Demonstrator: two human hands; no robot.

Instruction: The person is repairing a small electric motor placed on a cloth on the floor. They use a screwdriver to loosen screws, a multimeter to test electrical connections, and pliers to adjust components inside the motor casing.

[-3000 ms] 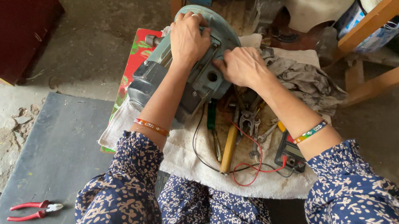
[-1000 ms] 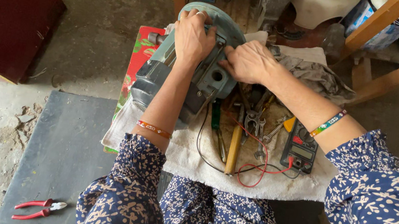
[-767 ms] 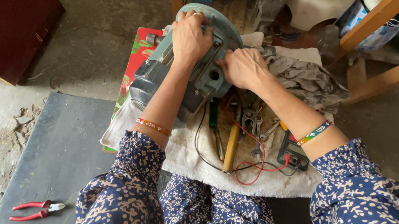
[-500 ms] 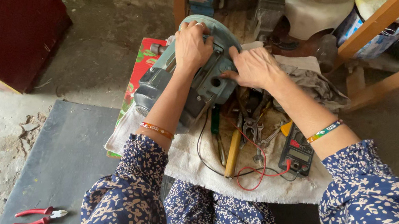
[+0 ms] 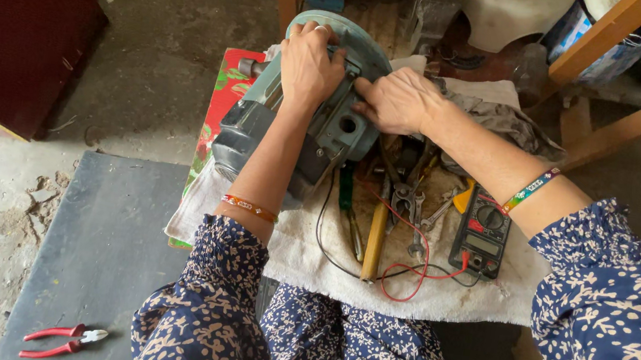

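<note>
Two hands are on one big power tool (image 5: 294,130). It is a grey-green machine with a round guard at the far end and a dark, chunky body at the near end. It lies tilted on a white towel (image 5: 309,258) spread over a low counter, right in front of the person's knees.

The left hand (image 5: 309,66) lies flat over the top of the tool, fingers curled over the round guard, holding it down. The right hand (image 5: 397,100) rests against the tool's side, fingers bent, fingertips pressing on the grey-green housing. I cannot tell if it grips anything small.

Beside the tool, on the towel, lie one yellow and black meter (image 5: 481,232) with one red wire (image 5: 418,256) and one black wire (image 5: 328,244), one wooden-handled tool (image 5: 375,238), and one green-handled tool (image 5: 346,200). A few metal tools (image 5: 415,206) sit in a heap, too jumbled to count.

One pair of red pliers (image 5: 61,338) lies on the dark grey mat (image 5: 100,258) on the floor, well apart from the hands.
</note>
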